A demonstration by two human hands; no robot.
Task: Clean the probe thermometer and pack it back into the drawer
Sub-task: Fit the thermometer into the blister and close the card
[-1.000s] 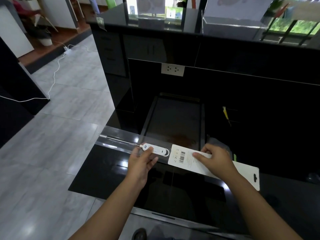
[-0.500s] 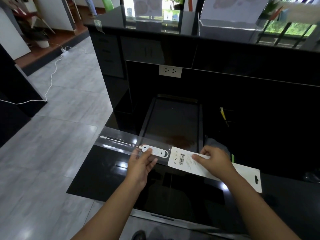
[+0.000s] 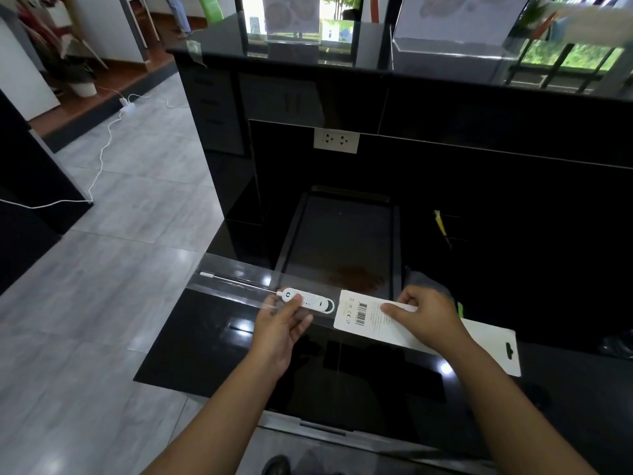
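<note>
The white probe thermometer [image 3: 310, 301] lies inside a clear plastic sleeve [image 3: 236, 274], its thin metal probe pointing left over the black counter's edge. My left hand [image 3: 279, 323] pinches the sleeve and the thermometer's body from below. My right hand [image 3: 423, 317] holds the white backing card [image 3: 359, 311], whose barcode end meets the sleeve's open right end. Behind both hands an open black drawer [image 3: 339, 234] shows a brown stain on its floor.
A grey cloth [image 3: 424, 281] lies just behind my right hand. The glossy black counter [image 3: 219, 347] ends at a left edge above grey floor tiles. A white socket [image 3: 336, 140] sits on the back panel. A yellow item [image 3: 439, 222] hangs right of the drawer.
The hands, sleeve and card have stayed almost still; the view shifted slightly and the card sits a touch closer to the thermometer's end.
</note>
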